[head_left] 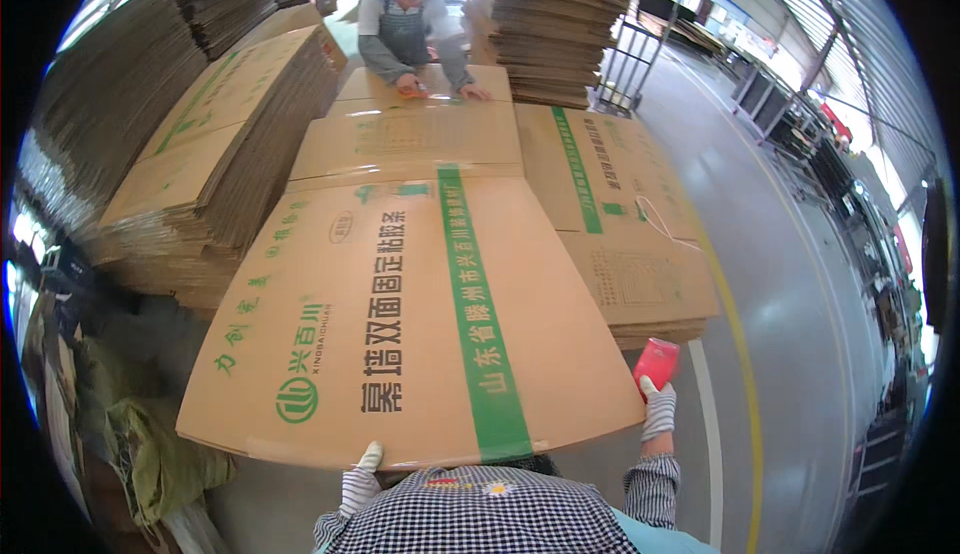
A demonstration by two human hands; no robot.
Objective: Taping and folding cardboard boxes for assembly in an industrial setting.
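Note:
A large flattened cardboard carton (560,354) with a green stripe and printing lies across the stack in front of me. At its near edge is my left hand (360,486) in a striped glove, with the thumb on the top and the other fingers mostly hidden. My right hand (658,412), gloved too, is closed round a red flat-sided object (656,363) beside the carton's near right corner. Its exact kind does not show. Across from me a person (402,29) leans over the far end, one hand on a small orange-red tool (412,93), the other flat on the cardboard.
A pile of flattened cartons (625,184) with a loose white strap (655,219) stands to the right. Tall cardboard stacks rise at left (215,124) and back (545,24). A metal trolley (632,59) stands behind. Greenish sacking (165,454) lies at lower left.

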